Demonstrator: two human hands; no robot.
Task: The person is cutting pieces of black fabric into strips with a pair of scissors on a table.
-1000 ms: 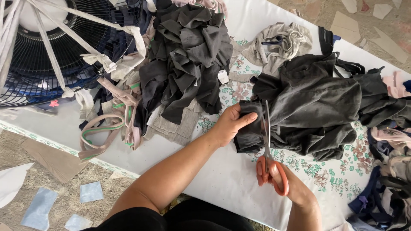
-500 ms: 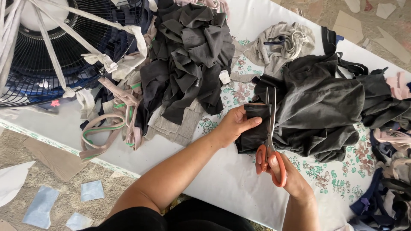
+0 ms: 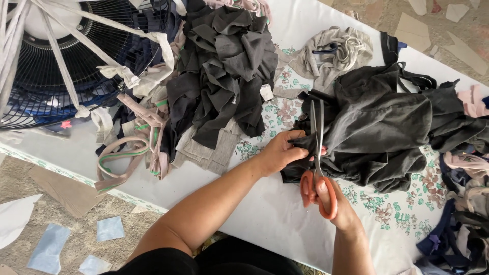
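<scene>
scissors with orange handles stand nearly upright in the view, blades pointing away from the person and lying against the near-left edge of a dark grey garment, which is heaped on a white table with a floral print. the right hand grips the scissors through the handle loops, just near-side of the garment. the left hand is clenched on a fold of the garment's edge, touching the blades' left side. whether the blades are open or closed on cloth is hard to tell.

left of the garment lies a pile of black and grey cloth pieces, and beyond that pile, pinkish strips with green stripes trail toward the table's edge. far left of the garment stands a dark fan draped with pale fabric strips. behind the garment sits a crumpled beige cloth. right of it, mixed pink and navy scraps are stacked. blue and white paper bits lie on the floor, well left of and nearer than the garment.
</scene>
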